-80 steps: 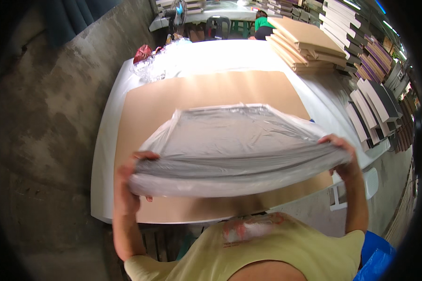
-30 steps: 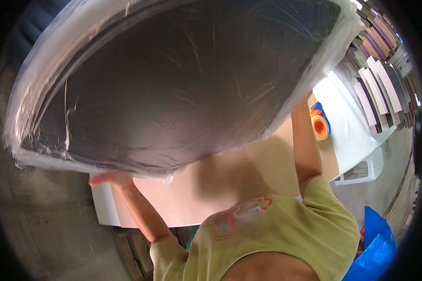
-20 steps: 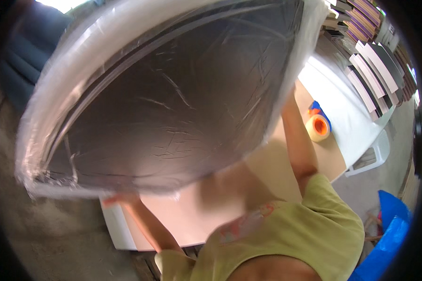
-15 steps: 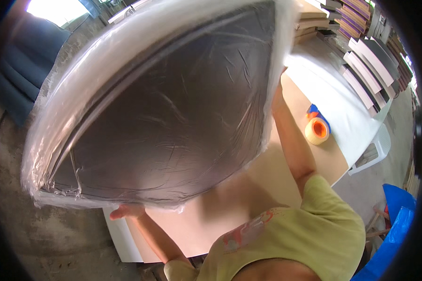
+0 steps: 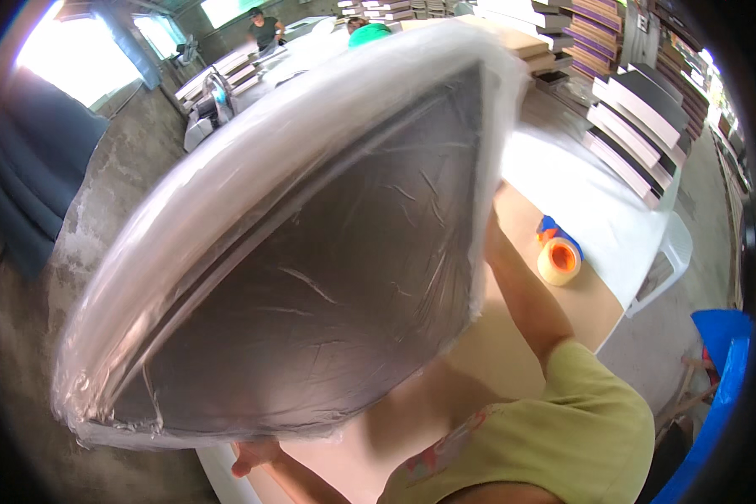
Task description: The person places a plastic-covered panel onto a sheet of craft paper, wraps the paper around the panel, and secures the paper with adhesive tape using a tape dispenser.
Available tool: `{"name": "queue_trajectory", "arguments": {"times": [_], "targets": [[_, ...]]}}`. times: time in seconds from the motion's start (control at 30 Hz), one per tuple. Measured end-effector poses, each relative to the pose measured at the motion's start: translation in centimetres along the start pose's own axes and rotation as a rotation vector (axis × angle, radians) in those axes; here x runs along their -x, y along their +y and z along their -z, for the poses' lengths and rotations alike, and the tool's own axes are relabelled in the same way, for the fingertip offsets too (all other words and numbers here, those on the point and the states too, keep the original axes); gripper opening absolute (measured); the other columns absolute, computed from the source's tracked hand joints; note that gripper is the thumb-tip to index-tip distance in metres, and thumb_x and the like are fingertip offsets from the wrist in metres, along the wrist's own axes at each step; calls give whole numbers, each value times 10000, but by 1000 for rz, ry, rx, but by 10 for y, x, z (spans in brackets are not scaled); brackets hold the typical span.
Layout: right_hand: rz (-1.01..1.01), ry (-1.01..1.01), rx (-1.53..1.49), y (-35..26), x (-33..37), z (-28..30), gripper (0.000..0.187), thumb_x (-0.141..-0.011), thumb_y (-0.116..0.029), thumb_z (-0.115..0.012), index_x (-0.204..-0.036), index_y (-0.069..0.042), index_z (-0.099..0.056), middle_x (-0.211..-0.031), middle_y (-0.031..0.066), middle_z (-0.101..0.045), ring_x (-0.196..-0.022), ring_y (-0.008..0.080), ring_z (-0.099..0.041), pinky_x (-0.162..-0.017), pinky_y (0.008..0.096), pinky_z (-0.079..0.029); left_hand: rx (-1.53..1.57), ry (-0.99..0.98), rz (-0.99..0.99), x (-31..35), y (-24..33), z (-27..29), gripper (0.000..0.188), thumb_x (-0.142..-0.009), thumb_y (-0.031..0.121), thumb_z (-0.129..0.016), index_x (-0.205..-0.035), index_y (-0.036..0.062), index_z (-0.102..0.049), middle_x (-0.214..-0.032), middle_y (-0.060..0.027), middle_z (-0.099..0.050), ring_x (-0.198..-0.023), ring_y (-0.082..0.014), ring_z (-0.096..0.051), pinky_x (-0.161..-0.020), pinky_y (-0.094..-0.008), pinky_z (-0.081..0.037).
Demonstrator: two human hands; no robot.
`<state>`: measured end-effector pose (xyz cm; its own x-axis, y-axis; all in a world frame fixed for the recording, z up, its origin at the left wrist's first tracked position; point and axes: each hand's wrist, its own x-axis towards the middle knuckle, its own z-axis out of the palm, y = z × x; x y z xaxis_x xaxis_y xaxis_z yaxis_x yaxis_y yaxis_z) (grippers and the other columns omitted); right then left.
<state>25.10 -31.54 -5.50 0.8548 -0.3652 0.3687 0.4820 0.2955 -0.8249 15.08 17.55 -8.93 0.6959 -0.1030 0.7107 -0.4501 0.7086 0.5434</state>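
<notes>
A large dark rectangular panel (image 5: pixel 328 311), wrapped in crinkled clear plastic film, is held up and tilted above the table. Pale, thick wrapping runs along its upper left side. My left hand (image 5: pixel 259 454) supports its lower edge from beneath, thumb sticking out and the other fingers mostly hidden behind the panel. At the right edge, my right hand (image 5: pixel 497 202) grips the side, its fingers largely covered by the wrapping. To the right of my right forearm, a roll of clear-yellowish tape (image 5: pixel 559 261) with an orange core sits in a blue tape dispenser (image 5: pixel 573 235).
Brown board (image 5: pixel 592 294) and white sheeting (image 5: pixel 554 160) cover the table. Stacked panels (image 5: pixel 638 126) stand at the far right, with a white plastic stool (image 5: pixel 668 260) below. A blue curtain (image 5: pixel 38 151) hangs at left. Two people (image 5: pixel 267 32) (image 5: pixel 368 32) are in the background.
The wrapped panel and both my hands sit lower in the view. My view has tipped upward, bringing the background people and far tables into sight. Both hands keep their hold.
</notes>
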Motion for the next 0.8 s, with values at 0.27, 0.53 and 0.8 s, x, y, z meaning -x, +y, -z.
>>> {"name": "queue_trajectory", "arguments": {"times": [0.27,0.53,0.8], "targets": [[-136,-87,28,10,-9,6,934,-760,-774,-190,-1395,-94,-278,-1225,85,-463,-934,165,-454,-805,308,-395,-326,320,-58,-14,-30,-4,1160,-591,787,-503,-1338,-63,-246,-1343,-170,-307,-1205,-297,-320,-1023,-420,-275],[-280,-152,22,19,4,24,930,-764,-776,-151,-1393,-104,-285,-1198,89,-478,-877,156,-473,-763,297,-415,-704,481,5,-45,-68,-14,1078,-612,716,-533,-1311,-64,-277,-1298,-159,-342,-1157,-281,-351,-987,-409,-305],[-425,-188,26,42,16,37,929,-767,-778,-112,-1391,-113,-291,-1170,94,-493,-819,147,-492,-720,286,-434,-767,474,26,-59,-91,-18,995,-634,645,-563,-1284,-64,-307,-1253,-149,-377,-1108,-264,-383,-952,-397,-336]]}}
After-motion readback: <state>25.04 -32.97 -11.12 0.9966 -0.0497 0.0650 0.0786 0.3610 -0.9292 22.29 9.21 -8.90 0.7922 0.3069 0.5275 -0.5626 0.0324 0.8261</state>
